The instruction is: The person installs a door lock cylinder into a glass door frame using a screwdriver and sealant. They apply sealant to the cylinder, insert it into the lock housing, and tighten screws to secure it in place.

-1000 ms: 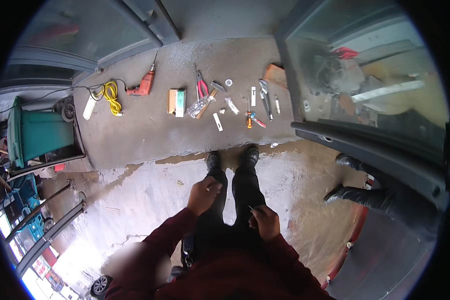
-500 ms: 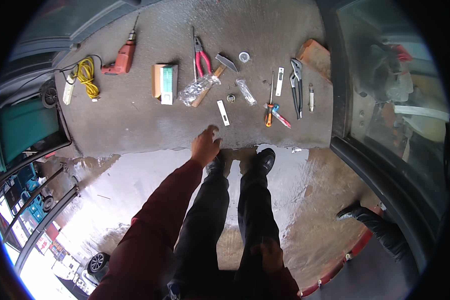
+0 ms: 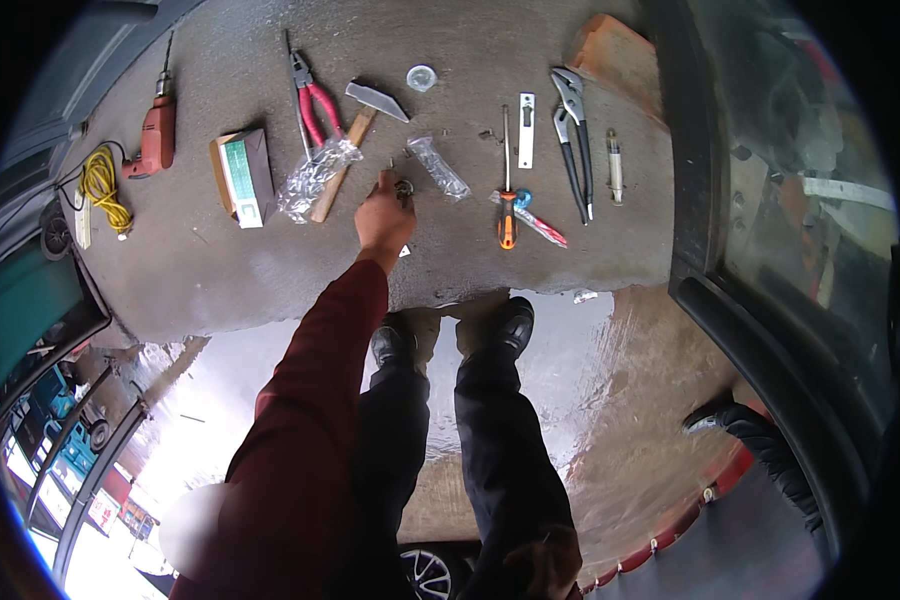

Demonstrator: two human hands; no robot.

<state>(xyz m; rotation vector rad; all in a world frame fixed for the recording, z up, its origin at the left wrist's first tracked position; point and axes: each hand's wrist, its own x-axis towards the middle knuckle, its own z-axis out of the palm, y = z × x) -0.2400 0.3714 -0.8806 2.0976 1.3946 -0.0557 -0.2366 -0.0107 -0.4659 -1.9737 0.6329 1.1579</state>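
Observation:
My left hand (image 3: 384,218) is stretched out over the concrete ledge, its fingers bent in at a small round metal piece (image 3: 404,188). The fingers look closed on its edge. A white slotted plate (image 3: 404,252) is mostly hidden beneath this hand. Nearby lie a hammer (image 3: 346,165) with a wooden handle, a clear plastic packet (image 3: 438,168) and a crumpled clear bag (image 3: 310,180) over the handle. Low in the picture, my right hand (image 3: 545,562) rests by my right thigh, dark and blurred, its fingers unclear.
Leftward lie red-handled pliers (image 3: 315,110), an open box (image 3: 243,178), a red drill (image 3: 156,130) and yellow cord (image 3: 103,190). Rightward are an orange screwdriver (image 3: 508,215), a second slotted plate (image 3: 526,130), water-pump pliers (image 3: 576,150) and a brick (image 3: 615,65). Another person's leg (image 3: 760,440) shows at right.
My left hand has reached forward from the ledge's front edge to the small round metal piece and now covers most of the nearer white plate. The view has shifted, and my right hand stays low.

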